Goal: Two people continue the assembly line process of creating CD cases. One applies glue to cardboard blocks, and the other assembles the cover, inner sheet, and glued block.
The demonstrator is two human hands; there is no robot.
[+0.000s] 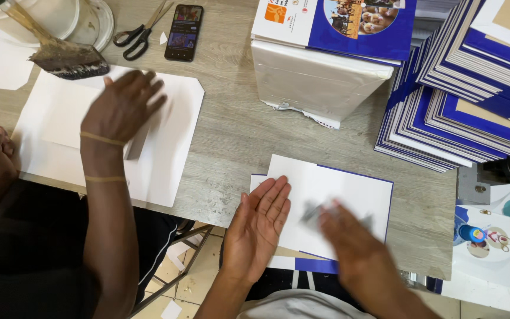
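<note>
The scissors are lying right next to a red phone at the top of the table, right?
Not quite. The head view shows the scissors lying beside a phone at the top of the table, but the phone is black, not red.

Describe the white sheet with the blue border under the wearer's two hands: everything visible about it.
The white sheet lies flat near the front edge of the grey wood-grain table, slightly skewed, on a blue cover that shows as a thin border along its top, right and lower edges. It looks like paper or thin card. The left hand rests flat, palm down, on its left side. The right hand, blurred, lies over its lower middle, apparently with something grey under it.
</note>
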